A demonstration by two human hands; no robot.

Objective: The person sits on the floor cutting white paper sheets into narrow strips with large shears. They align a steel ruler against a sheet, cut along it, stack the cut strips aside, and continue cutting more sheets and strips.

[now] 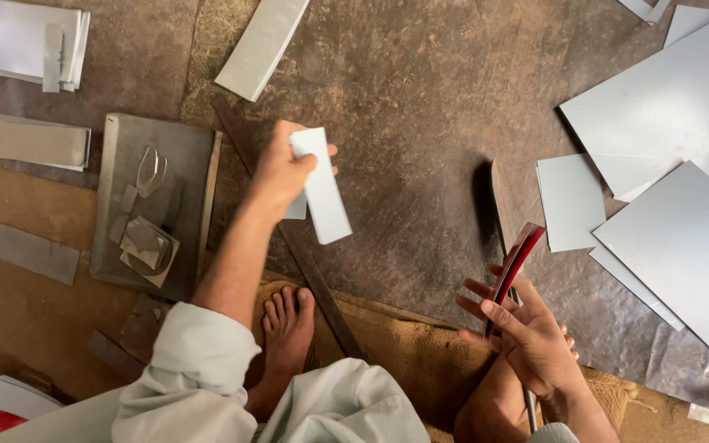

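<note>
Fingers (299, 168) of raised left hand (281, 174) pinching grey metal strip (322, 187)

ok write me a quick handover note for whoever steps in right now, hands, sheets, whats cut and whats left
Left hand: raised over the floor, gripping a narrow cut metal strip.
Right hand: closed on red-handled shears, blades pointing up and away.
Done, as it looks: cut strips lie at the left, small offcuts on a grey metal tray.
Left: larger uncut metal sheets piled at the right.
</note>
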